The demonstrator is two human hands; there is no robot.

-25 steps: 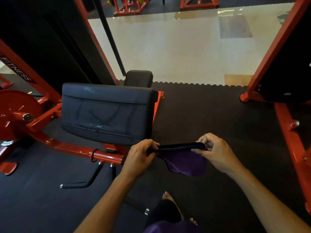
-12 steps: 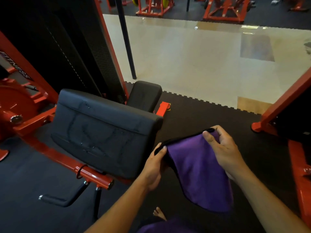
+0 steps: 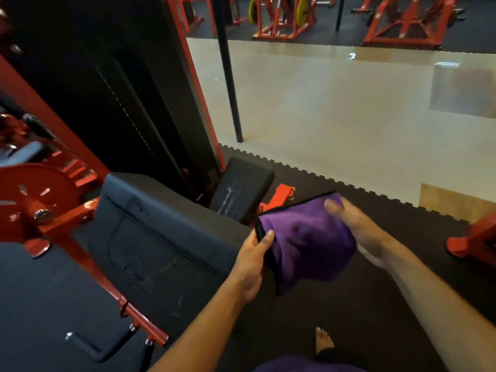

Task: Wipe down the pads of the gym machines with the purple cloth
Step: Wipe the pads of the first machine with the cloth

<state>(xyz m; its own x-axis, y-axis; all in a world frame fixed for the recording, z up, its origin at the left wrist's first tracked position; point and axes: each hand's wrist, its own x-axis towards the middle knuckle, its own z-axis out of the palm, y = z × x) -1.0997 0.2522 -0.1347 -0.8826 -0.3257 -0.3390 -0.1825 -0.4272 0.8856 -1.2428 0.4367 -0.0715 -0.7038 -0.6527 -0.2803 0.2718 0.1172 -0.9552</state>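
cloth (image 3: 306, 242) now bunched — 2 hands

Both hands hold the purple cloth (image 3: 308, 242) (black-edged) just right of the large pad (image 3: 161, 245), left hand (image 3: 252, 261) pinching its edge, right hand (image 3: 351, 224) blurred.

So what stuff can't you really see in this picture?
- Right hand, head view: motion-blurred and partly behind the purple cloth, so its grip is unclear.
- Big black pad: the near corner is hidden by the left hand.
- Small pad: lower part hidden behind the big pad.
- Red wheel: cut off by the left edge.
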